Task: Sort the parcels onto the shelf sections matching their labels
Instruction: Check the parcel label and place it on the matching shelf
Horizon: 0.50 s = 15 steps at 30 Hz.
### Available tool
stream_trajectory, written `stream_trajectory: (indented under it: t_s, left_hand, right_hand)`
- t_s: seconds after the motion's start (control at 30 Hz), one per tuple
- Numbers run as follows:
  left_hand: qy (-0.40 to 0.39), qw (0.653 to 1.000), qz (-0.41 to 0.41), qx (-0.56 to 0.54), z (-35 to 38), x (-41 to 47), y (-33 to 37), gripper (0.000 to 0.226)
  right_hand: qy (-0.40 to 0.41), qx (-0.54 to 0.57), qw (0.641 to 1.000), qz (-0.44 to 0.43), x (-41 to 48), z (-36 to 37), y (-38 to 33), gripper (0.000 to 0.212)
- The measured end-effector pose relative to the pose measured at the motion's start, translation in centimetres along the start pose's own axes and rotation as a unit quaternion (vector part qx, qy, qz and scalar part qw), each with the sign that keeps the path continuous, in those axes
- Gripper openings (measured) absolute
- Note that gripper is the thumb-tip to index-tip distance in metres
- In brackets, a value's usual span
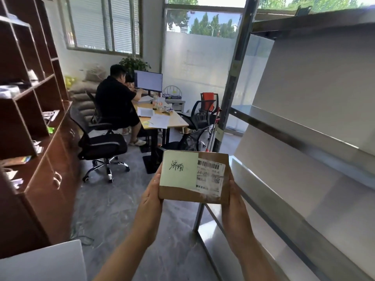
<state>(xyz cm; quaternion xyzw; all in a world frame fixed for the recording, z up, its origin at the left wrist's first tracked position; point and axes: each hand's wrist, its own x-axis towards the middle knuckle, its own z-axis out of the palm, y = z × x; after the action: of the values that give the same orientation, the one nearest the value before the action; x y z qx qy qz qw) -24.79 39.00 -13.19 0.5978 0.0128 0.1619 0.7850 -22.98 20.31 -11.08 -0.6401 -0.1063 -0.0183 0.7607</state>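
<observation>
behind parcel (193, 177), hands' (153, 196) fingertips hidden.

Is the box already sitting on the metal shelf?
No, the box is held up in the air between the left hand and right hand, beside the metal shelf.

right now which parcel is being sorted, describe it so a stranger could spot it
Beside the metal shelf rack, low in the middle of the view, the left hand and right hand hold a flat brown cardboard parcel. It alone carries a pale green handwritten note beside a white barcode label.
</observation>
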Motion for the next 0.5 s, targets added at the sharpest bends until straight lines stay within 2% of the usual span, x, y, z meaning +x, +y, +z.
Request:
stream_trajectory:
  t_s: [0.5]
  left_hand:
    - [0.068, 0.997, 0.011, 0.020, 4.3, 16.2, -2.7, 0.042]
  right_hand:
    - [-0.055, 0.042, 0.998, -0.008, 19.7, -2.7, 3.7, 0.066]
